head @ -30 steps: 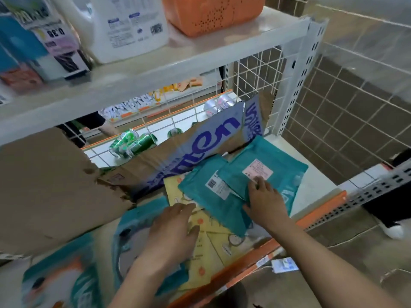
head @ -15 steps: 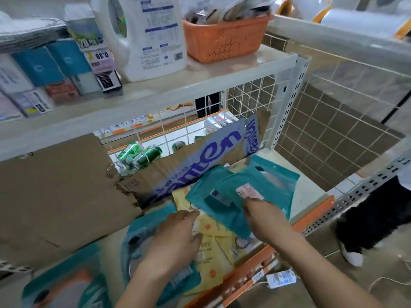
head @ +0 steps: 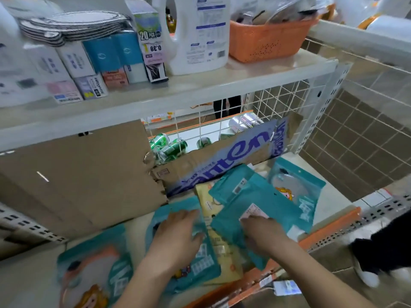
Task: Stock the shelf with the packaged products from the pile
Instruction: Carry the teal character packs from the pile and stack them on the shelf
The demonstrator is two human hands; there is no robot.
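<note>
The right hand (head: pixel 264 232) pinched the top teal packet (head: pixel 255 196) of the pile at its near edge (thumb hidden beneath). Its long axis ran away from the grip, toward the back of the shelf (head: pixel 333 205). The left hand (head: pixel 178 232) pressed flat on a neighbouring packet (head: pixel 200 261).

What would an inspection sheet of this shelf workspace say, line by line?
Surface: white lower shelf, orange front rail.
Job's things: teal packets and a yellow packet piled overlapping near the front edge.
Clutter: torn cardboard left; printed cardboard strip behind the pile; green cans beyond the wire grid.
Hands: left hand rests flat on a lower teal packet; right hand lies on the top teal packet, grip unclear.
Cables: nothing seen.
Surroundings: upper shelf with white bottle, orange basket; brown tiled floor at right.
</note>
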